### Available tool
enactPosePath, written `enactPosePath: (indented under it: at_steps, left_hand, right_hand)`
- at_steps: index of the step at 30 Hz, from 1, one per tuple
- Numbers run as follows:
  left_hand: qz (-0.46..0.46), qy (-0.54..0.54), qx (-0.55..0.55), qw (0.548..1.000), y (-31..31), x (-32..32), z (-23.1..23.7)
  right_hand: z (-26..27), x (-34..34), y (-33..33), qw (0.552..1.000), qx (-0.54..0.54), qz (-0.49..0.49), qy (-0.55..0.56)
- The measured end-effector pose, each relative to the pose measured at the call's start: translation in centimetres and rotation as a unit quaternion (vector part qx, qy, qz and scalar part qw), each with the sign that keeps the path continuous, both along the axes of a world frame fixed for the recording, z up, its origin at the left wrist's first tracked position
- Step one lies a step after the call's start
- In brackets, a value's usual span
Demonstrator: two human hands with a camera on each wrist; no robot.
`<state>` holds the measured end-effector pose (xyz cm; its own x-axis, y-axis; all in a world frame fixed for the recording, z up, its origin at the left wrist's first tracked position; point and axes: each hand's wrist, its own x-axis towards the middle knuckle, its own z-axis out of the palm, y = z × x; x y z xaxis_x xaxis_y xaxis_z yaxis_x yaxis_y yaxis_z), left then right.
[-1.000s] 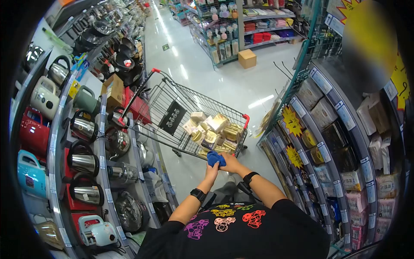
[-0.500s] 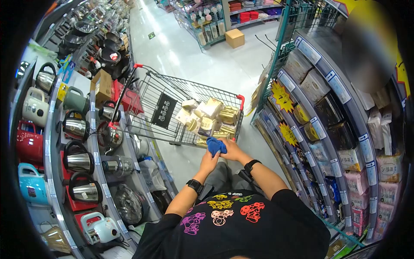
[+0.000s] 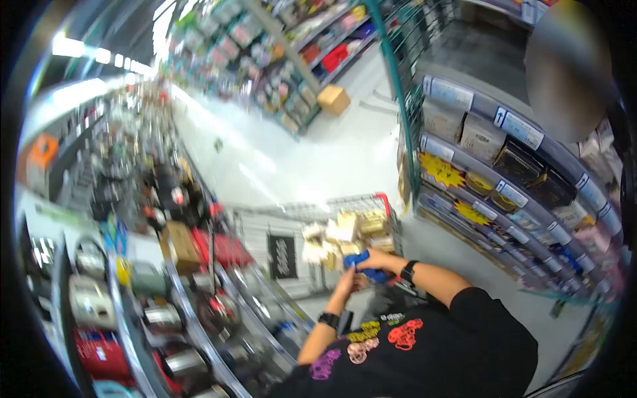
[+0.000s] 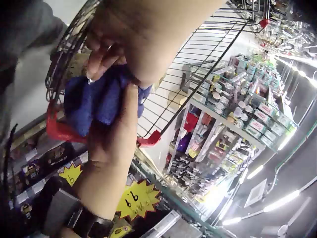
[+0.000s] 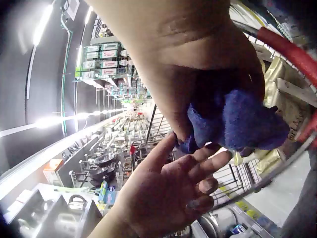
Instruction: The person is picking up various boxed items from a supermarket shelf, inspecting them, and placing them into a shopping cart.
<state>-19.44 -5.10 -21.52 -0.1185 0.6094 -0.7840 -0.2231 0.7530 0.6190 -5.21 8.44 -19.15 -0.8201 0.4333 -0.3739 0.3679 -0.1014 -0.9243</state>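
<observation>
A blue cloth [image 3: 356,258] is bunched up in my right hand [image 3: 386,261], whose fingers wrap over it, with some blue showing below. My left hand [image 3: 348,282] is close beside it. In the right wrist view that left hand [image 5: 161,196] lies palm up, fingers loosely spread and bent, its thumb tip right at the cloth's edge. From the left wrist view, the cloth [image 4: 99,106] spreads below the left hand. Both hands are over the near side of a wire shopping cart [image 3: 249,232] that carries several cream and gold packages [image 3: 344,229].
Shelves of kettles [image 3: 93,302] and pans line the left side. Price-tagged shelves [image 3: 524,132] with boxed and packaged goods stand on the right, with yellow star signs [image 3: 441,171]. A cardboard box [image 3: 334,99] sits on the floor before a far rack.
The view has swung and tilted, so the cart and hands appear farther right. My left hand has come off the cloth and loosened, while the right hand keeps hold of it.
</observation>
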Motion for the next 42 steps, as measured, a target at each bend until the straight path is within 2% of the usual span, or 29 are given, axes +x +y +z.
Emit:
enactPosePath:
  at_steps: [1,2,3,5,7,8,10,11,13,15,17,18,19,24,27,28,30,32,34,35,36,37,38,39,42]
  left_hand:
    - [0.045,0.002,-0.008,0.999,0.5,-1.9,-1.6]
    - [0.032,-0.012,-0.007,0.999,1.4,-3.3,0.1]
    - [0.067,-0.004,-0.024,0.997,2.3,-4.6,0.5]
    - [0.102,0.03,-0.049,0.993,3.8,-8.2,-0.1]
    - [0.073,0.049,-0.076,0.993,6.0,-11.3,-0.9]
    - [0.049,0.071,-0.089,0.992,7.2,-12.4,-1.2]
    - [0.008,0.103,-0.113,0.988,9.2,-15.0,-3.2]
    - [-0.018,0.155,-0.114,0.981,10.2,-15.5,-3.9]
    - [-0.096,0.158,-0.137,0.973,13.0,-16.4,-4.8]
    - [-0.085,0.026,-0.042,0.995,15.6,-21.9,-13.3]
    - [-0.132,0.004,-0.026,0.991,17.7,-21.4,-14.3]
    - [-0.161,-0.059,0.019,0.985,18.7,-20.8,-15.6]
    - [-0.161,-0.042,0.017,0.986,18.6,-20.3,-14.8]
    - [-0.107,0.022,-0.038,0.993,18.0,-17.3,-12.2]
    - [-0.051,0.047,-0.084,0.994,17.4,-14.7,-9.2]
    - [-0.028,0.052,-0.106,0.993,17.2,-13.5,-8.0]
    - [0.016,0.055,-0.156,0.986,16.8,-11.4,-5.9]
    - [0.052,0.028,-0.2,0.978,16.9,-12.1,-7.2]
    - [0.061,0.016,-0.221,0.973,16.9,-12.2,-7.4]
    - [-0.145,0.086,-0.056,0.984,16.5,-13.6,-8.9]
    - [-0.34,0.149,0.115,0.921,15.9,-16.6,-12.6]
    - [-0.368,0.158,0.156,0.903,15.2,-16.6,-12.7]
    - [-0.352,0.147,0.147,0.912,14.9,-16.2,-12.9]
    - [-0.328,0.129,0.133,0.926,14.3,-15.8,-13.0]
    - [-0.186,0.055,0.053,0.98,12.8,-13.6,-11.7]
  right_hand:
    - [-1.6,-1.6,0.8,0.995,-0.069,-0.031,0.067]
    - [-0.3,-2.3,1.7,0.993,-0.053,-0.088,0.062]
    - [1.4,-2.4,2.1,0.987,-0.042,-0.144,0.052]
    - [-2.3,-5.1,3.3,0.98,-0.074,-0.185,0.007]
    - [-4.2,-7.1,5.2,0.975,-0.11,-0.19,-0.031]
    - [-8.5,-9.3,5.5,0.967,-0.089,-0.238,0.011]
    - [-8.5,-9.6,6.2,0.956,-0.093,-0.278,-0.025]
    - [-8.1,-9.5,6.5,0.949,-0.098,-0.296,-0.045]
    - [-7.2,-8.8,6.4,0.942,-0.151,-0.299,0.013]
    - [-6.3,-8.3,6.0,0.946,-0.15,-0.287,-0.013]
    - [-4.6,-7.4,4.7,0.937,-0.166,-0.306,0.031]
    - [-4.1,-7.0,4.4,0.94,-0.158,-0.3,0.05]
    - [-6.1,-8.2,4.4,0.944,-0.153,-0.293,0.009]
    - [-2.1,-5.3,3.4,0.899,-0.225,-0.344,0.151]
    - [-5.8,-6.9,4.7,0.907,-0.249,-0.304,0.151]
    - [-4.3,-6.0,5.1,0.927,-0.222,-0.285,0.098]
    - [-4.9,-6.2,5.5,0.937,-0.198,-0.269,0.099]
    - [-4.2,-6.0,5.3,0.948,-0.153,-0.263,0.097]
    - [-6.1,-7.1,5.5,0.967,-0.073,-0.238,0.054]
    - [-6.9,-7.4,5.5,0.973,-0.032,-0.224,0.032]
    - [-6.7,-7.5,5.6,0.982,-0.004,-0.191,-0.002]
    - [-6.1,-7.8,5.8,0.987,0.025,-0.157,-0.035]
    - [-5.5,-7.9,5.9,0.989,0.055,-0.12,-0.069]
    - [-5.0,-7.9,5.7,0.985,0.104,-0.124,-0.065]
    - [-3.3,-8.3,4.4,0.961,0.245,-0.124,-0.034]
